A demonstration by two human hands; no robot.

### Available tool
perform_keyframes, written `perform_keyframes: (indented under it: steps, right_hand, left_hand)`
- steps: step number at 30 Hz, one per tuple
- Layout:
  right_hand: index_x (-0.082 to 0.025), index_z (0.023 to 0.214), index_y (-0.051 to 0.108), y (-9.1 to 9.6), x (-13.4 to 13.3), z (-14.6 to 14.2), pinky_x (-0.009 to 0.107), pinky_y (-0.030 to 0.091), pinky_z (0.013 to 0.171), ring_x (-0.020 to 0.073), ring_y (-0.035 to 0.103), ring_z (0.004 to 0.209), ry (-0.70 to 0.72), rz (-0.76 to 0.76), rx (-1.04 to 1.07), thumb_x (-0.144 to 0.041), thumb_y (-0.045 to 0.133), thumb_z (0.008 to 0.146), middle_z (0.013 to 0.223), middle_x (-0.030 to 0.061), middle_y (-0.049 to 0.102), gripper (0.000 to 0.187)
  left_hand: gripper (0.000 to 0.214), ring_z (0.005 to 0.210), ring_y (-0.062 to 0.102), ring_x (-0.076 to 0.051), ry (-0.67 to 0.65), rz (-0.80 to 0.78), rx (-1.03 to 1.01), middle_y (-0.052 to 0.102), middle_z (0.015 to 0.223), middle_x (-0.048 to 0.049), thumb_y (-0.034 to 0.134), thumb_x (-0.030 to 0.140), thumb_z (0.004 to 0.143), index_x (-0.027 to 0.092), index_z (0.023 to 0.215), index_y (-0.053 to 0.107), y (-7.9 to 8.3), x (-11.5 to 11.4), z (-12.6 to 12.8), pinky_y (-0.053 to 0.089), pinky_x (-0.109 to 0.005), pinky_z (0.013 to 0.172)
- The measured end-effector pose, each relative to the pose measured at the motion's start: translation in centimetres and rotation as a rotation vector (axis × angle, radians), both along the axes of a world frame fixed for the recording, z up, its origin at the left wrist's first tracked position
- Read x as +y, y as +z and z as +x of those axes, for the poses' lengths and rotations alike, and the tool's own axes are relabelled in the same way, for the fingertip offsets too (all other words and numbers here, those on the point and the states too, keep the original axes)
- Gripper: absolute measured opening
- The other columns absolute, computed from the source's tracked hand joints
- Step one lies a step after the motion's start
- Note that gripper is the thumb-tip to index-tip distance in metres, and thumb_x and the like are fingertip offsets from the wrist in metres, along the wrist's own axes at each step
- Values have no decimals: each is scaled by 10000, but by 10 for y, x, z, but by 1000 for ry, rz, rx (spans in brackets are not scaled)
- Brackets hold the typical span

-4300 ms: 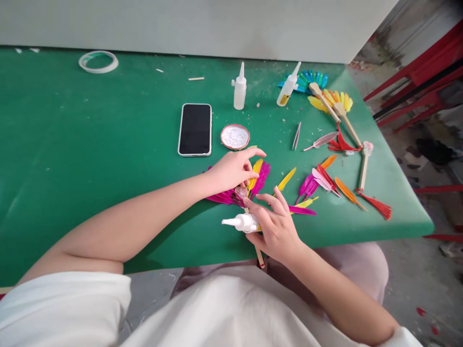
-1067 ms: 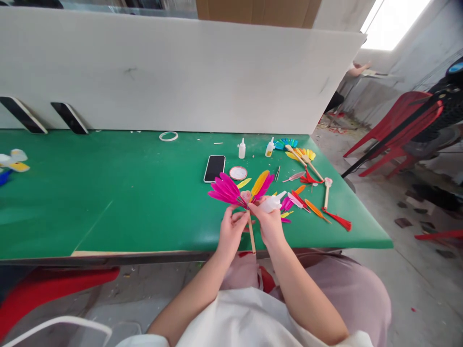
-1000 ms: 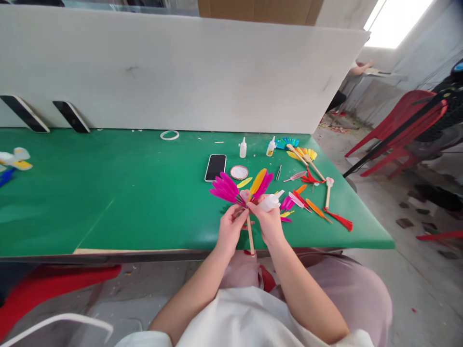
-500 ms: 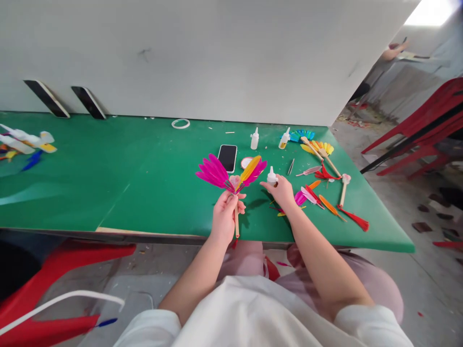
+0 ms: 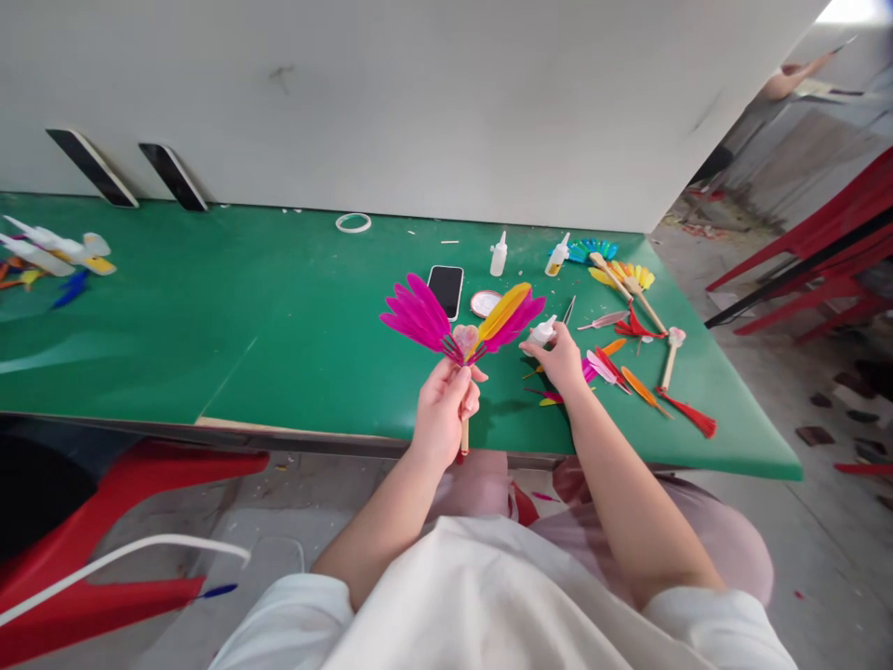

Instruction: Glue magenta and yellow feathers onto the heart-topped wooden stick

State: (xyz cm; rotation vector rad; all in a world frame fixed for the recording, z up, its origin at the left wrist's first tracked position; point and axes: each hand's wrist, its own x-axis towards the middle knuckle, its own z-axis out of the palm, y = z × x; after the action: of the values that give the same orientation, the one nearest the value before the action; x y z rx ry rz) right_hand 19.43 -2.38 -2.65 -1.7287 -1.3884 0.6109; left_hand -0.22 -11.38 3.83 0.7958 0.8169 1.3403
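Note:
My left hand (image 5: 446,405) is closed round the wooden handle of a feather fan (image 5: 422,316), held upright over the table's near edge. Magenta feathers spread to both sides of its heart-shaped centre, with one yellow feather on the right. Between the fingers of my right hand (image 5: 562,358) is a small white glue bottle (image 5: 542,331), tilted with its nozzle up and to the right. Loose feathers (image 5: 606,366) in magenta, pink, red and orange lie beside that hand, partly hidden by it. Tweezers (image 5: 569,311) rest just behind the bottle.
Two more glue bottles (image 5: 498,255) stand behind a phone (image 5: 446,291) and a round white lid (image 5: 485,303). Finished-looking fans (image 5: 638,293) and a tasselled handle (image 5: 672,358) lie at the right. Two phones (image 5: 171,177) lean on the partition. A red chair (image 5: 126,521) is at lower left.
The glue bottle has gone from upright to tilted in my right hand. The view has shifted slightly, and the fan appears a little higher and turned.

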Motion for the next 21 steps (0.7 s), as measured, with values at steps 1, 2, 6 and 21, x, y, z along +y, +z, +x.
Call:
perform_keyframes:
  steps: [1, 2, 6, 21]
  right_hand:
    - [-226, 983, 514, 1, -1, 0, 353, 434, 708, 214, 586, 765, -3, -2, -2, -498, 710, 537, 876, 35, 648, 557]
    - [-229, 998, 512, 2, -2, 0, 362, 433, 731, 225, 592, 808, -2, -5, -3, -489, 710, 542, 899, 40, 648, 561]
    - [-228, 1063, 506, 6, -5, 2, 398, 428, 817, 256, 584, 968, 28, -13, 1, -450, 698, 580, 1006, 67, 641, 565]
    - [-194, 713, 626, 76, -107, -83, 254, 511, 610, 129, 619, 634, 44, 204, 711, -323, 707, 655, 669, -24, 659, 163]
  left_hand:
    - [203, 445, 329, -16, 7, 6, 1, 516, 711, 18, 596, 353, 759, 168, 770, 511, 1, -1, 0, 218, -181, 405]
    - [205, 444, 330, -16, 14, 14, 1, 509, 701, 20, 597, 352, 763, 166, 756, 510, 1, -2, 1, 218, -182, 405]
    - [202, 442, 340, -15, 2, 40, 13, 484, 671, 27, 590, 343, 777, 161, 730, 516, 2, -4, 2, 214, -180, 400]
    - [170, 375, 309, 8, -49, 13, 4, 484, 662, 60, 598, 337, 788, 192, 834, 522, 5, -21, 19, 234, -122, 337]
